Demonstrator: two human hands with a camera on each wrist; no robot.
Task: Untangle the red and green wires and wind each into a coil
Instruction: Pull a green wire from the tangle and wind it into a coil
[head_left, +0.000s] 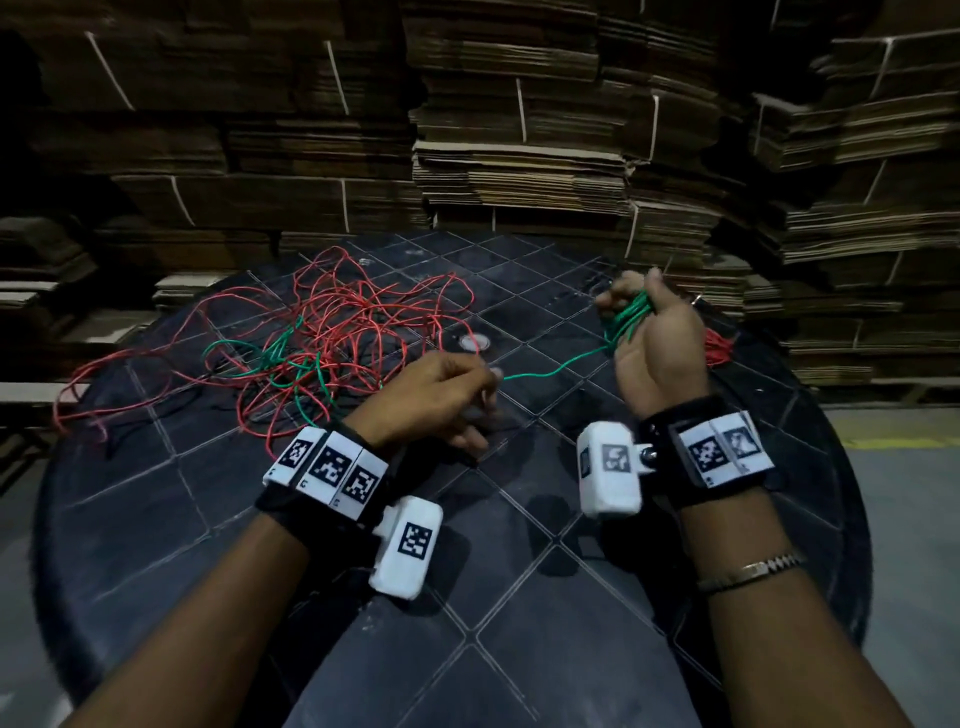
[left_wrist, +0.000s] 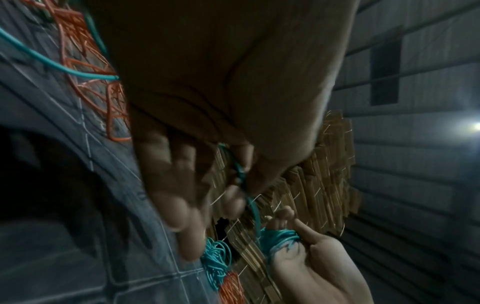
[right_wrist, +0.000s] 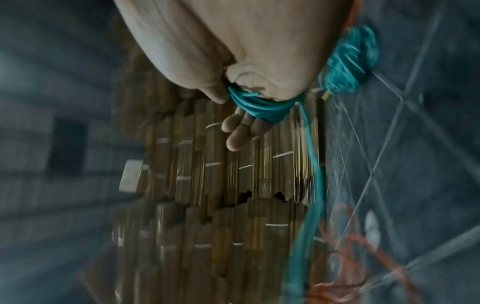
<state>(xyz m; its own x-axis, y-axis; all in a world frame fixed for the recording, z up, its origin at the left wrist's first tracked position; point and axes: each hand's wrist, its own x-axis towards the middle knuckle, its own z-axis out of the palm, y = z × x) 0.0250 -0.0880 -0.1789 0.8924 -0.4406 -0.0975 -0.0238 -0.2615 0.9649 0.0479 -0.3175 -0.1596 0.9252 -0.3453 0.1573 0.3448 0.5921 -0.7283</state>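
While the right hand holds up a green coil wound round its fingers at right of centre, the left hand pinches the green wire running between them, low over the table. Step in hand: winding green. Much of it still threads the red wire heaped at upper left (a small red bundle lies behind the right hand). Next move, likely: feed slack rightward, easing green from red loops without dragging the heap.
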